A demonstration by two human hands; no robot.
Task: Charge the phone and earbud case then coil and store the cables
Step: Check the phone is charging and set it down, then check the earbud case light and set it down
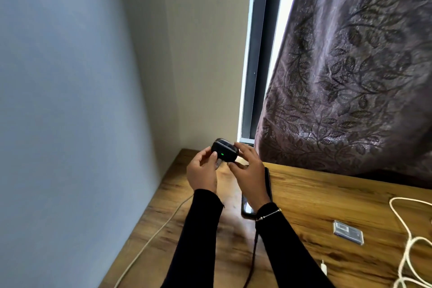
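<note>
Past our dark sleeves (198,236), we lift the earbud case (225,153) above the table (304,194), left hand (203,174) pinching the plug at its base, right hand (248,172) gripping it steady, likely to seat the connector.

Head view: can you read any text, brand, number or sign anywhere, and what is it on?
No legible text.
Small card on the table: barcode-like label, too blurred to read.
Earbud case, gripped by left hand and right hand: green light only.
Phone: nothing readable.
</note>
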